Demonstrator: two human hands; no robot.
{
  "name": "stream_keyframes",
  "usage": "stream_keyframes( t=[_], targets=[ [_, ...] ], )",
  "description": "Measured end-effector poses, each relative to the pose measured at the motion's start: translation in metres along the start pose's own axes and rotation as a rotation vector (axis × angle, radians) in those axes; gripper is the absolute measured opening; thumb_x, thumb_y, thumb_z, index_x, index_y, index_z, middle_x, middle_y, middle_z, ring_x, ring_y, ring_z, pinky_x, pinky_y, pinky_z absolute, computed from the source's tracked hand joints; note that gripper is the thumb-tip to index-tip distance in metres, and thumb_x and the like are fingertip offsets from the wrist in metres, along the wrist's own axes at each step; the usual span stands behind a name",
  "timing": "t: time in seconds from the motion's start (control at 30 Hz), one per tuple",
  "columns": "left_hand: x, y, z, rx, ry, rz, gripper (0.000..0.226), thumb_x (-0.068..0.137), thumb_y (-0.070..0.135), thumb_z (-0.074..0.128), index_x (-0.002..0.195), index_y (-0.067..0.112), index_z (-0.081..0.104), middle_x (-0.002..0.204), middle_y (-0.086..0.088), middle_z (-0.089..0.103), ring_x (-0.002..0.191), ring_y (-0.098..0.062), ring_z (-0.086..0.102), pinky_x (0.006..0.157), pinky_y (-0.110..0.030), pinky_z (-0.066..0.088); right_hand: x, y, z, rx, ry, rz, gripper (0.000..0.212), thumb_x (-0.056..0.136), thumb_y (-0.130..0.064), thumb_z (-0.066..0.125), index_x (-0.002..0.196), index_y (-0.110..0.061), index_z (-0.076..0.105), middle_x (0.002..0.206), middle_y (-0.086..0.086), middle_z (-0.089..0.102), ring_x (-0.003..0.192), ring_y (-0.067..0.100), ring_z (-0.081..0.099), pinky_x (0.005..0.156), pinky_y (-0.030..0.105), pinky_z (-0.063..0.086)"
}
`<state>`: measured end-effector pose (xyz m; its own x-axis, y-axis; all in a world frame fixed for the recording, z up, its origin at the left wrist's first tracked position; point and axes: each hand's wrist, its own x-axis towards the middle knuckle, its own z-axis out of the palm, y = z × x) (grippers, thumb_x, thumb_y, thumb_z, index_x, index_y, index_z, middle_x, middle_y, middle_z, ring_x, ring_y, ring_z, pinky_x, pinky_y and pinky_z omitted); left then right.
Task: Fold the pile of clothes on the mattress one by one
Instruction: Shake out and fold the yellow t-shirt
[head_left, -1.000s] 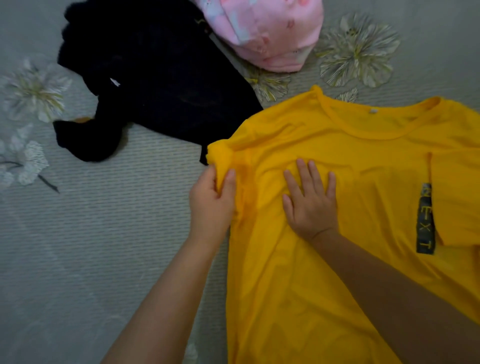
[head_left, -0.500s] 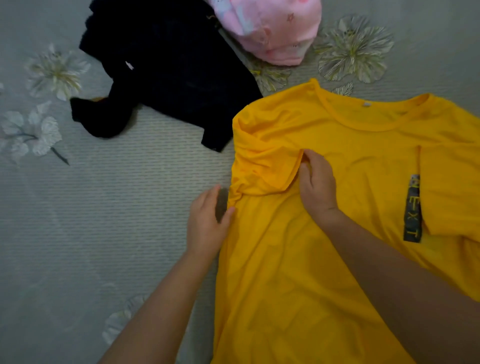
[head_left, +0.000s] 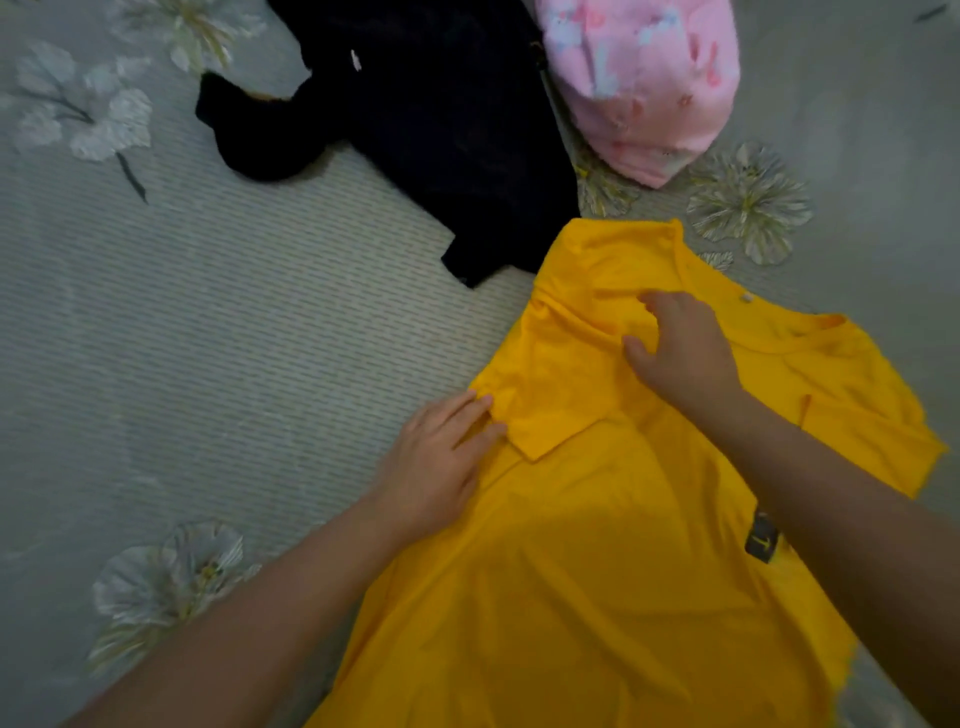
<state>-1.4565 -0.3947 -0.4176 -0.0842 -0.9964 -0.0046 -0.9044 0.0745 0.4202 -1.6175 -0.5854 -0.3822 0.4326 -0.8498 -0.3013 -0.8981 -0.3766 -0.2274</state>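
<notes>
A yellow T-shirt (head_left: 597, 545) lies spread on the mattress (head_left: 234, 338), collar toward the far right. Its left sleeve (head_left: 566, 379) is folded inward over the chest. My left hand (head_left: 441, 462) rests flat on the shirt's left edge, fingers straight, fingertips at the sleeve's lower corner. My right hand (head_left: 680, 353) sits on the folded sleeve near the collar, fingers curled and thumb pinching the fabric. My right forearm covers most of a dark printed label (head_left: 761, 540). The right sleeve (head_left: 872, 441) lies folded in at the far right.
A crumpled black garment (head_left: 441, 130) lies beyond the shirt, its corner close to the yellow shoulder. A pink patterned garment (head_left: 649, 88) is bunched at the top right. The grey mattress cover has flower prints (head_left: 748, 202) and stretches bare to the left.
The left sleeve has been folded inward across the chest. My right hand went from pressing flat to gripping the sleeve near the collar. My left hand let go and now lies flat.
</notes>
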Motion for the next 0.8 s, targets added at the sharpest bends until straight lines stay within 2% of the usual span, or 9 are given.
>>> stream_keyframes(
  t=[0.07, 0.13, 0.2, 0.27, 0.4, 0.47, 0.53, 0.7, 0.8],
  targets=[
    [0.0, -0.004, 0.002, -0.008, 0.04, -0.064, 0.039, 0.076, 0.022, 0.047, 0.104, 0.005, 0.069, 0.111, -0.017, 0.065, 0.101, -0.036, 0.063, 0.077, -0.05, 0.051, 0.028, -0.027, -0.005, 0.059, 0.021, -0.059, 0.056, 0.086, -0.034, 0.059, 0.131, -0.005, 0.043, 0.127, 0.017, 0.051, 0.12, 0.031, 0.044, 0.094, 0.037, 0.035],
    [-0.001, -0.004, 0.009, 0.004, 0.02, -0.107, 0.037, 0.075, 0.02, 0.062, 0.108, 0.004, 0.066, 0.116, -0.016, 0.064, 0.105, -0.036, 0.061, 0.081, -0.054, 0.048, 0.049, -0.054, -0.003, 0.152, -0.017, 0.01, 0.06, 0.085, -0.037, 0.061, 0.131, -0.005, 0.04, 0.125, 0.016, 0.054, 0.117, 0.031, 0.048, 0.088, 0.034, 0.039],
    [-0.003, -0.004, 0.019, 0.055, -0.011, -0.124, 0.039, 0.078, 0.026, 0.06, 0.112, 0.007, 0.065, 0.119, -0.012, 0.062, 0.109, -0.032, 0.059, 0.084, -0.055, 0.047, 0.064, -0.07, 0.002, 0.178, 0.014, 0.04, 0.052, 0.087, -0.024, 0.06, 0.131, -0.005, 0.04, 0.124, 0.016, 0.055, 0.115, 0.029, 0.05, 0.083, 0.031, 0.038],
    [-0.004, -0.006, 0.024, 0.076, -0.026, -0.155, 0.044, 0.081, 0.032, 0.042, 0.111, 0.01, 0.066, 0.118, -0.008, 0.064, 0.109, -0.027, 0.06, 0.085, -0.053, 0.047, 0.079, -0.075, 0.003, 0.172, 0.09, 0.014, 0.04, 0.086, -0.011, 0.055, 0.126, -0.006, 0.049, 0.12, 0.013, 0.058, 0.112, 0.025, 0.052, 0.083, 0.026, 0.035],
    [-0.007, -0.01, 0.034, 0.026, 0.068, -0.158, 0.043, 0.078, 0.032, 0.04, 0.097, 0.006, 0.069, 0.103, -0.011, 0.068, 0.1, -0.027, 0.063, 0.093, -0.043, 0.045, 0.11, -0.079, -0.001, 0.379, 0.179, 0.014, 0.029, 0.086, -0.01, 0.054, 0.114, -0.007, 0.062, 0.088, -0.001, 0.059, 0.079, 0.007, 0.049, 0.072, 0.016, 0.033],
    [-0.006, -0.012, 0.038, -0.018, 0.142, -0.172, 0.04, 0.076, 0.031, 0.042, 0.088, 0.004, 0.068, 0.096, -0.014, 0.067, 0.099, -0.026, 0.052, 0.097, -0.043, 0.033, 0.12, -0.077, 0.005, 0.379, 0.168, 0.04, 0.028, 0.088, -0.009, 0.052, 0.114, -0.007, 0.061, 0.101, 0.007, 0.062, 0.087, 0.009, 0.049, 0.079, 0.017, 0.036],
    [-0.005, -0.014, 0.04, -0.033, 0.182, -0.189, 0.039, 0.076, 0.032, 0.043, 0.085, 0.002, 0.066, 0.094, -0.015, 0.066, 0.097, -0.023, 0.043, 0.097, -0.044, 0.033, 0.124, -0.076, 0.014, 0.361, 0.172, 0.056, 0.03, 0.089, -0.01, 0.05, 0.117, -0.008, 0.059, 0.112, 0.011, 0.063, 0.097, 0.015, 0.055, 0.088, 0.02, 0.037],
    [-0.001, -0.014, 0.032, -0.023, 0.147, -0.206, 0.04, 0.075, 0.032, 0.045, 0.083, -0.001, 0.066, 0.089, -0.02, 0.066, 0.092, -0.031, 0.054, 0.087, -0.053, 0.045, 0.094, -0.078, 0.015, 0.481, 0.339, 0.084, 0.03, 0.086, -0.014, 0.057, 0.113, 0.0, 0.056, 0.069, -0.012, 0.048, 0.073, 0.005, 0.048, 0.064, 0.012, 0.032],
    [-0.003, -0.01, 0.032, -0.037, 0.074, -0.222, 0.042, 0.076, 0.032, 0.045, 0.087, -0.004, 0.064, 0.094, -0.022, 0.064, 0.097, -0.03, 0.048, 0.088, -0.056, 0.043, 0.035, -0.051, 0.028, 0.473, 0.377, 0.061, 0.029, 0.087, -0.013, 0.055, 0.111, 0.004, 0.057, 0.09, 0.009, 0.064, 0.09, 0.021, 0.057, 0.081, 0.024, 0.039]
  ],
)
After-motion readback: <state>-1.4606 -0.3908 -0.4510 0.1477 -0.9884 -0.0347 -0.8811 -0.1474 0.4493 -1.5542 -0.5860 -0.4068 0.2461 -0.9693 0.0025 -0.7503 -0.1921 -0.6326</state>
